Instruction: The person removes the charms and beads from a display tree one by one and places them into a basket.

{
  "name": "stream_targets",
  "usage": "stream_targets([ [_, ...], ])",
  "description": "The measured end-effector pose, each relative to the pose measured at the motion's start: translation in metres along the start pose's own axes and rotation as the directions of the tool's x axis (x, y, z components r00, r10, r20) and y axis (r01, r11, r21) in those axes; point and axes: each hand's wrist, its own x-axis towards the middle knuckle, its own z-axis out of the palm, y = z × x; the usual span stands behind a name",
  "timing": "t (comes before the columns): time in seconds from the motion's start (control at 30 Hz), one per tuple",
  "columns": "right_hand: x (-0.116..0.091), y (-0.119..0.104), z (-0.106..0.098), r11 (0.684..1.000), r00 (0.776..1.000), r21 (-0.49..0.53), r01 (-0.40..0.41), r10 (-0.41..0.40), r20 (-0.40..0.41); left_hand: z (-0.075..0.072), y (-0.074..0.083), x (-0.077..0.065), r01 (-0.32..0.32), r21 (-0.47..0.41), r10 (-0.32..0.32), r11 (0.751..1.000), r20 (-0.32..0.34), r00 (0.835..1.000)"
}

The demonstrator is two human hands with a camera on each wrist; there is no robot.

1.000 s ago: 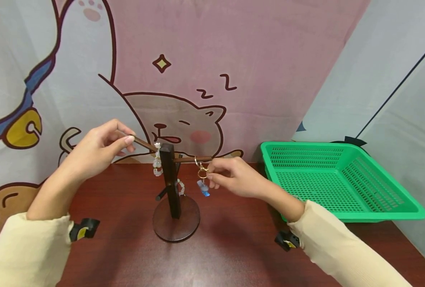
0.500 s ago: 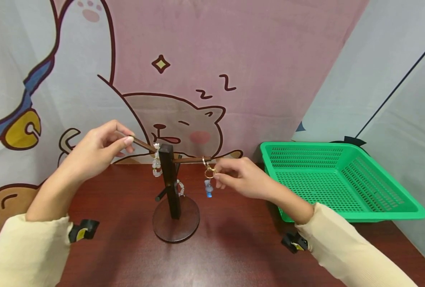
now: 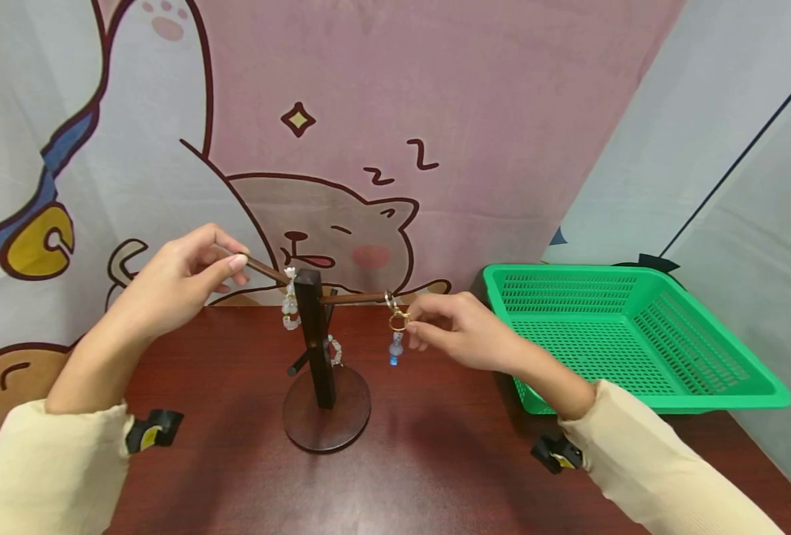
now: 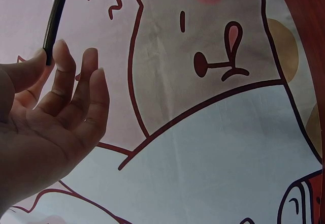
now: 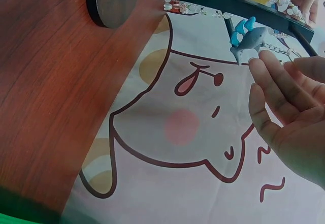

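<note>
We saw one large fabric backdrop printed with cartoon animals, filling the top of the head view, and below it one red-brown wooden table. One green rectangular plastic basket with mesh sides sat at the right of the frame. Near the centre stood one dark wooden stand with a round base, on which we counted four pegs. There were two hands: the left hand pinched the end of the upper-left peg, and the right hand held, in a narrow pinch, one keychain with a gold ring and a blue-grey charm. The keychain hung right of centre, at the tip of the upper-right peg; we could not tell how far its top loop encircled the wood. Two pale beaded bracelets hung on the stand.

The right wrist view alone gave us the charm's dolphin-like shape, bright blue pieces and silvery chain, at upper right. The left wrist view showed us the left palm, the thumb against the peg's end at upper left.
</note>
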Motion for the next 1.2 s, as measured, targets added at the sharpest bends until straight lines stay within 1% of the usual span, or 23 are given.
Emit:
stream_targets([
  [0.27,-0.003,0.003,-0.003,1.0,1.0,0.011,-0.01,0.01,-0.011,0.0,0.0,0.0,-0.002,0.008,0.002,1.0,-0.002,1.0],
  [0.53,-0.006,0.003,-0.006,0.999,1.0,0.023,-0.025,0.025,-0.002,0.0,0.001,0.0,0.004,0.001,-0.004,1.0,0.001,1.0],
  [0.9,-0.012,0.007,-0.009,0.999,0.999,0.004,-0.04,0.04,0.001,0.0,0.0,0.0,0.007,0.006,-0.007,1.0,0.002,1.0],
  [1.2,-0.023,0.013,-0.016,0.994,0.994,-0.043,-0.105,0.104,-0.014,0.0,0.0,0.0,0.004,0.001,-0.004,1.0,-0.001,1.0],
])
